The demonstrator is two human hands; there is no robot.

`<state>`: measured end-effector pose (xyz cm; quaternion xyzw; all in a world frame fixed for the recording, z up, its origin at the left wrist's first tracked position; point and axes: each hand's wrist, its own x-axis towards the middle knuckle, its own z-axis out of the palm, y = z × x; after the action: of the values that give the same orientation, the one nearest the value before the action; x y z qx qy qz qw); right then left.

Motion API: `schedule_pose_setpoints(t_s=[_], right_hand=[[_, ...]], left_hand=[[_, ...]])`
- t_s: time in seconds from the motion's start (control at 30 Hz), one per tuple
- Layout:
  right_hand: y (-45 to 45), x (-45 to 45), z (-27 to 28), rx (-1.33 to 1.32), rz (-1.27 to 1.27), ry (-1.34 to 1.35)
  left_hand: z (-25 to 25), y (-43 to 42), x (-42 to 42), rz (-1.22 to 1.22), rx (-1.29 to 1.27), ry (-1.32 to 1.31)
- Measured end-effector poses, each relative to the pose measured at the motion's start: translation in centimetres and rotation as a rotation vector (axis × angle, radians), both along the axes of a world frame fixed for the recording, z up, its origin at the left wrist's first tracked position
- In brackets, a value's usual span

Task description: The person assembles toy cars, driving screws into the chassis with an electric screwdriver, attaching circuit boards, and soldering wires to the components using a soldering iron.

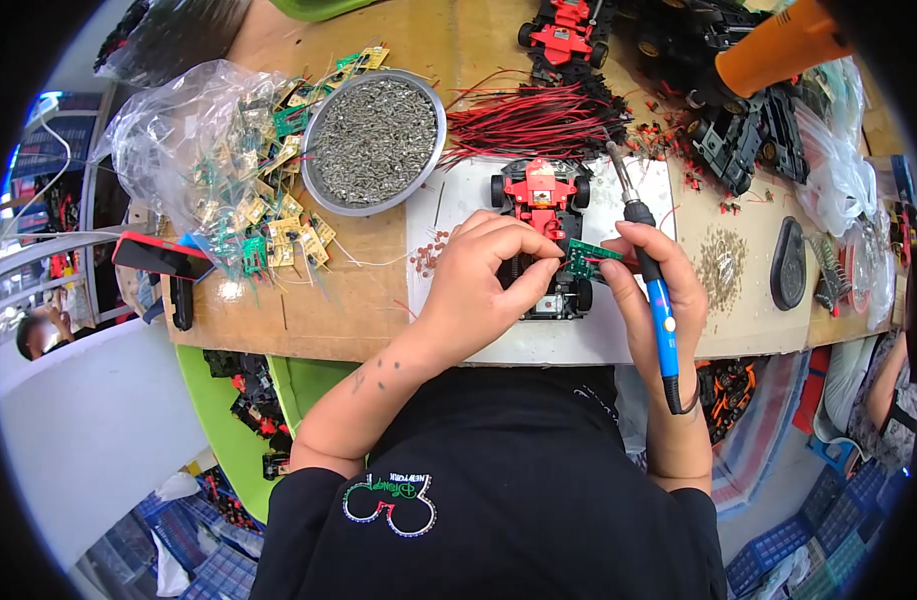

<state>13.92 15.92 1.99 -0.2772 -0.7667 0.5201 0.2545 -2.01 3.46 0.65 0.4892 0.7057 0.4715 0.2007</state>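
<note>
My right hand (664, 275) is wrapped around a blue soldering iron (663, 325), its metal tip pointing up and away from me. The thumb of that hand also touches a small green circuit board (587, 259). My left hand (494, 275) has thumb and forefinger pinched together at the board's left edge; what lies between them is hidden. Beneath the board is a red and black toy car chassis (541, 192) with black wheels, partly covered by my left hand. It lies on a white sheet (459, 215).
A metal bowl (441, 150) of small metal parts stands beside a plastic bag (184, 150) and piled circuit boards (279, 225). Red and black wires (529, 125) lie ahead. An orange tool (784, 48) juts in at upper right, near black car bodies (744, 140).
</note>
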Motion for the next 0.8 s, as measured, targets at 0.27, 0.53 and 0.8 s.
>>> schedule_pose_setpoints(t_s=[0.27,0.53,0.8], right_hand=[[-0.1,-0.4,-0.7,0.027,-0.006,0.102],[1.7,0.1,1.4,0.645,0.018,0.052],[0.5,4.0,2.6,0.623,0.219,0.112]], left_hand=[[-0.4,0.2,-0.1,0.05,-0.076,-0.299],[-0.2,0.8,0.1,0.162,-0.143,-0.633],[0.1,1.3,0.2,0.213,-0.183,-0.735]])
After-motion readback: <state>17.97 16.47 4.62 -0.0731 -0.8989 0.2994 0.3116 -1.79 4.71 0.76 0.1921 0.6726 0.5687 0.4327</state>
